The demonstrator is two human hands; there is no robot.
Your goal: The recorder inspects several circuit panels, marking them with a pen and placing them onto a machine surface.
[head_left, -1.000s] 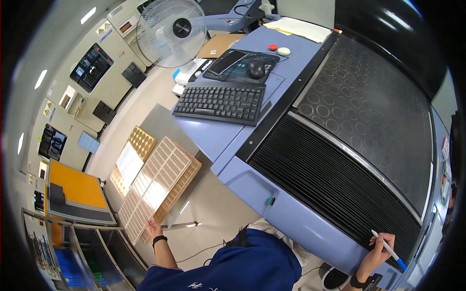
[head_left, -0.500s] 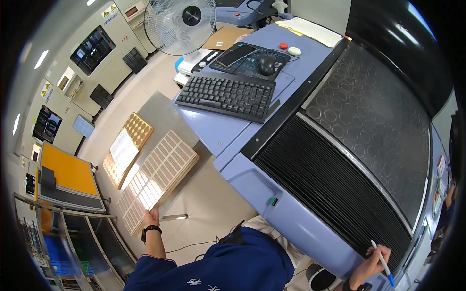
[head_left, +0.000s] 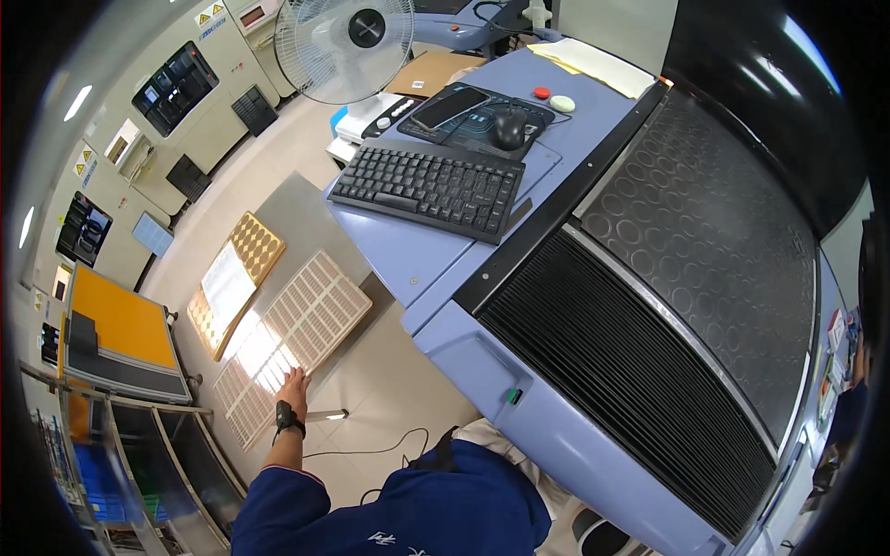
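Where the fingers (head_left: 295, 377) of our left hand (head_left: 292, 397) lie loosely extended on the near right edge of the gridded panel (head_left: 320, 310), we cannot tell whether they grip it, and our right hand is out of view. The gridded panel lies flat on the grey table (head_left: 306, 218) at left, just beside a gold panel (head_left: 255, 241) partly covered by white paper (head_left: 227, 285). Farther right, we find a black keyboard (head_left: 426, 190) on a blue-purple machine (head_left: 565, 437), with a fan (head_left: 338, 65) beyond.
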